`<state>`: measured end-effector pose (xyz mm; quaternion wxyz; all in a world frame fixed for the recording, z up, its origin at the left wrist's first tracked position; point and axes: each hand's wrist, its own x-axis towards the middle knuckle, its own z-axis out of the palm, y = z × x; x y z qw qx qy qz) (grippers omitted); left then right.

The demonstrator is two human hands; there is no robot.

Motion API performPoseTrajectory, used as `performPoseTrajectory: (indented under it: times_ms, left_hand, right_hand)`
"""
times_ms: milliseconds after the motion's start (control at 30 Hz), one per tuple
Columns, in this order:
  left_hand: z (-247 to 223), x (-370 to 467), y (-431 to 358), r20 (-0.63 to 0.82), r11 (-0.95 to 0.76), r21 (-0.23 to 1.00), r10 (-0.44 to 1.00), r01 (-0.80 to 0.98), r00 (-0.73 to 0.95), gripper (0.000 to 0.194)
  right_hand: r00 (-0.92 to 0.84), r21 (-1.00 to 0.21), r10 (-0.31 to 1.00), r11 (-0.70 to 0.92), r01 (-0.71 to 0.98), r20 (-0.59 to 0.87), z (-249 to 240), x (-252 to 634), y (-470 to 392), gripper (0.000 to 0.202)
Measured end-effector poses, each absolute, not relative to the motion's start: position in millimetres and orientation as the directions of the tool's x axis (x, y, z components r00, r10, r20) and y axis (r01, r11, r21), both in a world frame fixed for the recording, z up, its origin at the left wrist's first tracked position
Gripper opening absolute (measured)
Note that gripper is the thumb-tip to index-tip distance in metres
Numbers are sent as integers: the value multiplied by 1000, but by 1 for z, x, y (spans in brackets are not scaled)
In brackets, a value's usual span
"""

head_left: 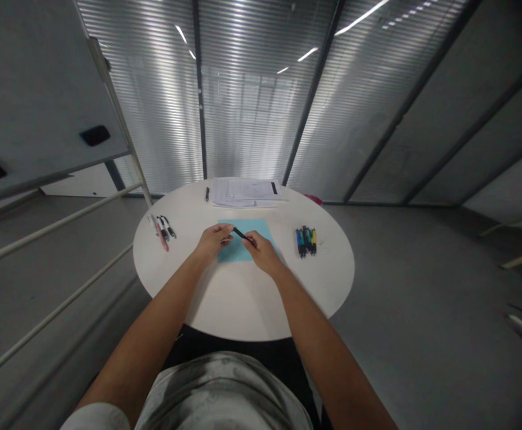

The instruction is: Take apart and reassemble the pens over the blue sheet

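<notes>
Between my two hands a dark pen (242, 235) is held slantwise above a light blue sheet (236, 254) on the round white table (243, 304). My right hand (261, 249) grips the pen's lower right end. At its upper left end, the fingertips of my left hand (214, 240) are closed on the tip. Several pens with blue, green and yellow parts (306, 242) lie grouped to the right. Over on the left are several more pens (166, 227), with a pink one (161, 234) among them.
A stack of printed papers (243, 192) lies at the table's far edge, with a small dark pen (207, 194) beside it. A whiteboard on a white metal frame (140, 167) stands close on the left. Glass panels with blinds (252, 107) rise behind the table.
</notes>
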<state>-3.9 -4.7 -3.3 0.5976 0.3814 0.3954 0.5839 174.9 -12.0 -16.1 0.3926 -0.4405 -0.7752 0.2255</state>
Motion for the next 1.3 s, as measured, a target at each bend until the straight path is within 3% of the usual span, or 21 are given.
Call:
performPoseTrajectory:
  times_ms: [367,567,667,800,967,1100,1300]
  left_hand:
    - [-8,-9,-1,135,-132,952,991,-277,-10,30]
    - [-5,-5,-6,173,-153,955,983,-253,58,34]
    - [-9,-3,-6,213,-204,972,975,-118,67,31]
    - [-20,-5,1,293,-290,953,956,85,-25,13]
    - [-32,-9,6,308,-303,925,951,227,15,13]
    - [-31,-9,3,307,-307,890,950,336,56,13]
    - [-28,-8,0,296,-301,879,953,371,71,13]
  right_hand:
    - [-397,-780,865,467,416,307,-15,176,-17,36]
    - [-324,-771,880,465,435,348,-18,175,-12,27]
    - [-251,-821,886,458,340,390,-19,174,-7,26]
    - [-124,-868,893,450,212,433,-19,174,-2,27]
    - [-171,-839,913,409,359,371,-19,178,-4,22]
    - [-206,-835,910,413,364,360,-19,178,-6,21]
    - [-16,-870,912,396,294,410,-17,182,-3,35]
